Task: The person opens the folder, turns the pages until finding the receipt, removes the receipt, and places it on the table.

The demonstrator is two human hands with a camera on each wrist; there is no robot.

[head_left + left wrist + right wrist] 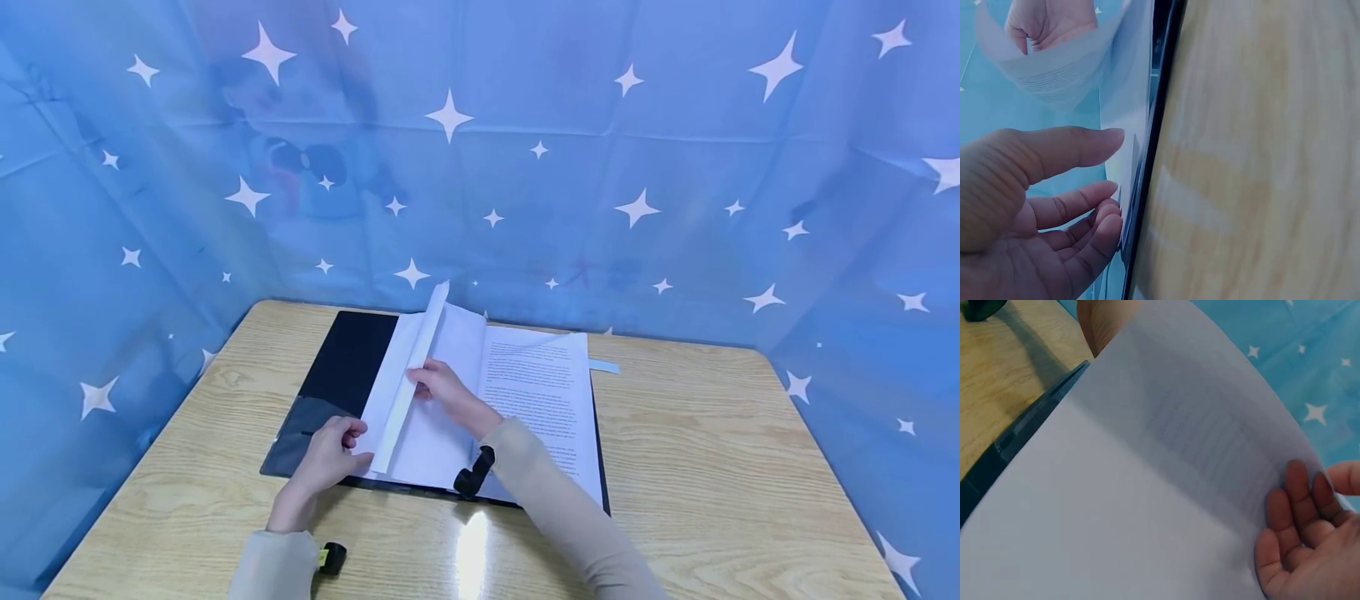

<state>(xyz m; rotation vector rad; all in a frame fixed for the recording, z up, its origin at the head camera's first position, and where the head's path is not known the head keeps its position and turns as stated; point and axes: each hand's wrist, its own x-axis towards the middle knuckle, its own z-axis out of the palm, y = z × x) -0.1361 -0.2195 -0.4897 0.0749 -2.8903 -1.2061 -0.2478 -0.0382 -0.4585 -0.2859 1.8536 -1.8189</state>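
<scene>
A black folder (348, 354) lies spread on the table with a stack of white papers in it. One sheet (429, 333) stands raised and curled near the middle of the left side. My right hand (453, 400) pinches its edge between thumb and fingers; faint print shows through the sheet (1116, 506) in the right wrist view. At the lower left corner of the papers is my left hand (330, 454), thumb apart from loosely bent fingers, nothing between them. In the left wrist view its fingertips (1110, 228) are at the paper edge. A printed page (536, 387) lies flat on the right.
A pale blue tab (604, 366) sticks out past the folder's right side. The wooden table (697, 467) extends to both sides and the front. A blue curtain (525, 167) with white stars hangs behind it. Both wrists carry black camera straps.
</scene>
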